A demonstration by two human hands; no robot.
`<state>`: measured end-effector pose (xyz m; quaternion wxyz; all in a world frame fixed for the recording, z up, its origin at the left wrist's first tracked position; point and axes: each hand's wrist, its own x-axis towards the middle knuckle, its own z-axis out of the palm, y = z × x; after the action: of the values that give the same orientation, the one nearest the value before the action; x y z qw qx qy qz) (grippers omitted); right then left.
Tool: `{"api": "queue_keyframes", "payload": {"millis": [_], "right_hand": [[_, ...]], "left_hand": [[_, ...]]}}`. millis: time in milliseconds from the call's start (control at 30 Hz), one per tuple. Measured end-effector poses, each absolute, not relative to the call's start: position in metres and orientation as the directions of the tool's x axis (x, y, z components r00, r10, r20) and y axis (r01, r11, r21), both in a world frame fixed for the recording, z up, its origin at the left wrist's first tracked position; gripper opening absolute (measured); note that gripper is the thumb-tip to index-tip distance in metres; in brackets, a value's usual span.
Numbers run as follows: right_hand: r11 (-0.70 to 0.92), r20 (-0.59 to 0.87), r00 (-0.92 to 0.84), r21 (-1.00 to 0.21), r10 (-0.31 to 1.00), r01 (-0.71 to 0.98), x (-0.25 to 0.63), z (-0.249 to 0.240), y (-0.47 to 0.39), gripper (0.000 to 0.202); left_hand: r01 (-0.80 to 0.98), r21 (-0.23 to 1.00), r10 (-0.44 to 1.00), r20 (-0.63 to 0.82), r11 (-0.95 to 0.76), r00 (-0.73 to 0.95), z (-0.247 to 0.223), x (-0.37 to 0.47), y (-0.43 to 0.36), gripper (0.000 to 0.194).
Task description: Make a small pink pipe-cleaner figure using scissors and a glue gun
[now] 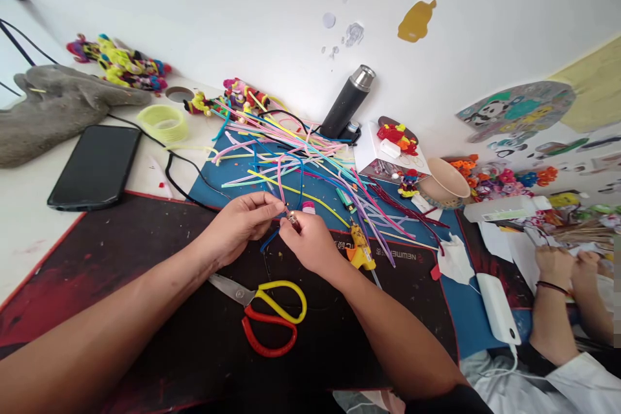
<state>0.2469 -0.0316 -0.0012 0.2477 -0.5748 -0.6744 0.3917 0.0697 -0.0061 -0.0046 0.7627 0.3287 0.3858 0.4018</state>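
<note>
From my feed, left to right: gray soft bundle (53,107) at the far left of the bench (24,233). Black phone (94,168) lies flat in front of it, straddling bare bench and dark mat (334,343). Yellow ring (162,123) sits behind the phone.

My left hand (242,223) is over the mat, thumb and finger grip pinching a small piece (292,219); too small to make out. Scissors (249,297) lie below the hands, red and yellow handles pointing right. Pile of fuzzy stems (286,139) spreads behind the hands, many colors. My right hand (313,242) has its grip pinched on the same piece, fingertips close to the left ones.

Further right: dark flask (345,107) behind the pile, yellow glue gun (360,250) just beside my right hand, round bowl (444,184), white power bank (499,308) with cable plugged in. Far right, another person's hands (555,267), close together.
</note>
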Motion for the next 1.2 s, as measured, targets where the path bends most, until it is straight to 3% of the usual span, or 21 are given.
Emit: {"api": "queue_keyframes", "payload": {"millis": [1200], "right_hand": [[0.020,-0.135,-0.216,-0.806,0.967,0.592,0.2479,0.0000,-0.0280,0.036]], "left_hand": [[-0.300,0.831,0.858,-0.346,0.468,0.379,-0.0005,0.0729,-0.0069,0.054]]}}
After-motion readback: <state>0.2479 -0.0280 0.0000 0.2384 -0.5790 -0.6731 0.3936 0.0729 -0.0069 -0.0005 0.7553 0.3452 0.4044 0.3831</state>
